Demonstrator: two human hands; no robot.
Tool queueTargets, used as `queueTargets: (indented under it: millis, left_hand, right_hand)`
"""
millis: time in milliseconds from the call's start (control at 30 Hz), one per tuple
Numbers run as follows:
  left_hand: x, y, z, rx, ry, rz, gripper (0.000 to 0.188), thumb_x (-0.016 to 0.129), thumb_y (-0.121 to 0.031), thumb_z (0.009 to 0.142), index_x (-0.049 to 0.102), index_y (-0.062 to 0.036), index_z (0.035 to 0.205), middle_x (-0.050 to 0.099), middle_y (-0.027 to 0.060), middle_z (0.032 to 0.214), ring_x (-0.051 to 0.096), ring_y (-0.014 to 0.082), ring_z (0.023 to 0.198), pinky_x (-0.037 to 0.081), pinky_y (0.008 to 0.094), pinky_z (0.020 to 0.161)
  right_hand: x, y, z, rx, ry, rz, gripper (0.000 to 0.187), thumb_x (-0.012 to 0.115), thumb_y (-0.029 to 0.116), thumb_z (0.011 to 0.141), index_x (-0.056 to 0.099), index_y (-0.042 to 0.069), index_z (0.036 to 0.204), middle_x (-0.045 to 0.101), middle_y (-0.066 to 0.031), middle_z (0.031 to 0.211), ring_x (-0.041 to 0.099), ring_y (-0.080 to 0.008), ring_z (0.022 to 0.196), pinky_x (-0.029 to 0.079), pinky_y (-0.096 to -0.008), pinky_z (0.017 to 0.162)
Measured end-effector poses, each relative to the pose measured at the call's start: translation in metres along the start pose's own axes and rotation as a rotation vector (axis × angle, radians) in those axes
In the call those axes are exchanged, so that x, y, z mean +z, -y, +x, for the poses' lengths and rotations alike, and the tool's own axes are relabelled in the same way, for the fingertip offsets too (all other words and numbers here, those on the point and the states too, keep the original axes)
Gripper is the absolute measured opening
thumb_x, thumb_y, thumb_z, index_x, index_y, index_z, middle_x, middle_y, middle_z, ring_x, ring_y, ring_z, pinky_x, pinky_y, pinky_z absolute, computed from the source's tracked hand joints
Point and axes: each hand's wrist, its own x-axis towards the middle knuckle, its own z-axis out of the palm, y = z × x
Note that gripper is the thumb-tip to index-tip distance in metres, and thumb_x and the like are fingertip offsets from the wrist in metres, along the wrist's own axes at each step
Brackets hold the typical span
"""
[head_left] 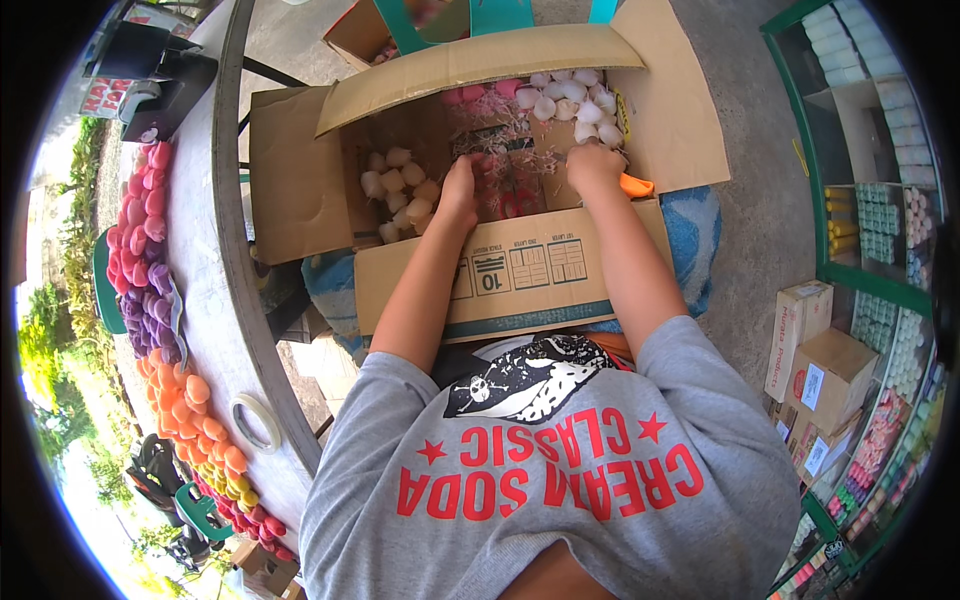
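An open cardboard box (405, 285) stands in front of me with its flaps spread. Both my hands reach inside it. My left hand (461, 190) is bent inward beside thin pinkish shredded strands (490, 112); its fingertips are mostly hidden. My right hand (597, 166) is curled at the right side, and what lies in its fingers is hidden. An orange object (636, 186) shows next to that hand. Cream rounded pieces (399, 181) with pointed tips, like candles, fill the left side. White rounded pieces (567, 98) and some pink ones (508, 88) lie at the far side.
A blue patterned cloth (692, 240) lies under the box. On the left, a long table (215, 280) holds rows of pink, purple, orange, yellow and red rounded pieces (185, 400) and a tape roll (256, 422). Cartons (830, 375) and a green-framed shelf (826, 235) stand right.
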Motion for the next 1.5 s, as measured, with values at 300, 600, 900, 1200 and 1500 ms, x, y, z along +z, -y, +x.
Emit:
queueTargets:
  millis: [300,600,900,1200,1500]
  left_hand:
    - [-0.001,0.000,0.000,-0.017,-0.004,-0.032,0.031,0.041,-0.028,0.091,0.054,-0.0086,0.112,0.061,0.0034,0.095,0.056,0.0163,0.083,0.046,0.0359,0.075]
    - [0.012,-0.015,-0.015,-0.069,0.416,0.061,0.040,0.040,-0.040,0.092,0.053,-0.0097,0.114,0.060,0.0051,0.097,0.059,0.0189,0.085,0.046,0.0348,0.077]
    - [0.006,-0.015,-0.013,-0.011,0.270,-0.353,0.029,0.036,-0.025,0.091,0.052,-0.0018,0.100,0.058,0.0115,0.087,0.054,0.0166,0.067,0.044,0.0247,0.053]
    - [0.004,-0.015,-0.012,-0.039,0.149,-0.048,0.032,0.037,-0.034,0.087,0.052,-0.0087,0.075,0.051,0.0047,0.056,0.029,0.0096,0.036,0.021,0.0244,0.033]
    - [0.010,-0.019,-0.018,0.082,0.113,0.025,0.031,0.037,-0.031,0.086,0.055,-0.0075,0.076,0.052,0.0084,0.052,0.033,0.0125,0.034,0.021,0.0269,0.033]
  right_hand:
    - [0.003,-0.004,0.000,-0.283,-0.085,0.122,0.030,0.060,0.015,0.079,0.063,0.007,0.108,0.060,-0.0099,0.115,0.060,-0.0249,0.103,0.050,-0.0390,0.079]
    - [0.003,0.024,-0.001,-0.542,0.165,1.092,0.039,0.067,0.035,0.082,0.061,0.006,0.107,0.066,-0.0075,0.087,0.059,-0.0134,0.064,0.047,-0.0292,0.060]
    - [-0.008,0.017,-0.005,-0.470,-0.109,0.965,0.026,0.058,0.031,0.086,0.062,0.006,0.088,0.064,-0.0068,0.075,0.057,-0.0178,0.064,0.045,-0.0312,0.058]
    - [-0.019,0.039,-0.030,-0.626,-0.309,0.354,0.016,0.059,0.029,0.074,0.065,0.015,0.081,0.067,-0.0080,0.077,0.065,-0.0298,0.076,0.051,-0.0438,0.066]
    - [-0.008,0.049,-0.032,-0.465,-0.428,0.334,0.007,0.057,0.016,0.071,0.060,0.009,0.073,0.066,-0.0099,0.078,0.065,-0.0319,0.072,0.050,-0.0453,0.061]
